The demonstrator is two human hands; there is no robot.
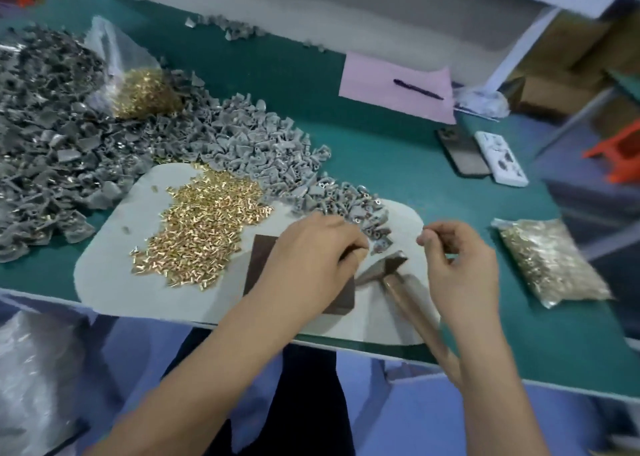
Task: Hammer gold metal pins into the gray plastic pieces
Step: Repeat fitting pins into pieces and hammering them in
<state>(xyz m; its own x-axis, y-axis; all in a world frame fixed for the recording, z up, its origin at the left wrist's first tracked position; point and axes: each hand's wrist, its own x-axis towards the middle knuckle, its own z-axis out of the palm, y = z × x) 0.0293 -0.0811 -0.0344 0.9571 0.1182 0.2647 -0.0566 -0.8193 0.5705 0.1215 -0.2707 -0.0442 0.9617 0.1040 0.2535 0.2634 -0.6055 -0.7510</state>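
Green matting covers the workbench (398, 165), with a white shelf unit (346, 9) at its far edge and cardboard boxes (571, 71) off to the right. On the near part lies a pale rounded mat (114, 268), and on it a loose heap of gold metal pins (204, 227); gray plastic pieces (249, 144) sprawl in a long pile from the far left across the mat's far edge, ending just beyond the hands. Over a dark brown block (263, 255) on the mat sits the left hand (311, 251), palm down, its fingers curled toward the block's right corner and pinching at something small there that is too blurred to identify. Just right of it the right hand (457, 265) is raised with thumb and fingertips drawn together near its top; whether it has hold of a pin cannot be told. Between and beneath the two hands a hammer (391, 268) lies on the mat, its handle running toward the bench edge under the right wrist. A sealed bag of pins (550, 261) rests at the right, an open clear bag of pins (138, 85) sits among the gray pile at the left, and farther back are a pink sheet (381, 78) with a pen (417, 89) on it and two phones (485, 156).
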